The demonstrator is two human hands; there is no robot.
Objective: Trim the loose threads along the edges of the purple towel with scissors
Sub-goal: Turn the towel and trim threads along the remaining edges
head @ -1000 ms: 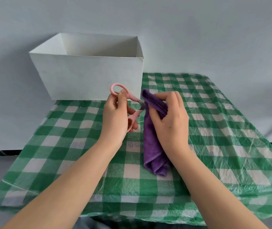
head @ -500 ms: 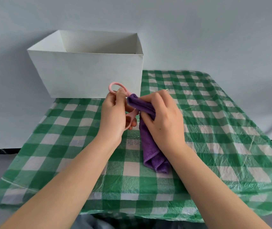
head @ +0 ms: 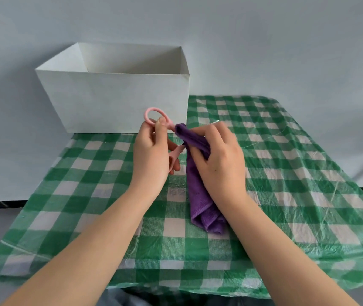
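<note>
Purple towel [head: 200,195] is held up near centre of the worktop [head: 308,195], upper end bunched in the right hand [head: 220,164], fingers curled round the fold; lower end hangs toward 6 o'clock and rests on the green-white check cloth [head: 87,195]. Pink scissors [head: 167,138] are gripped by the left hand [head: 152,155], just at 9 o'clock of the towel; one handle loop sticks up at 12 o'clock above the fingers, other handle is seen by the palm. Blades are hidden behind towel/hand, so open or closed can't be told. Scissors meet the towel's top edge. A white open-top box [head: 118,102] is set at 11 o'clock, at the worktop's far edge, against a pale wall [head: 264,40].
</note>
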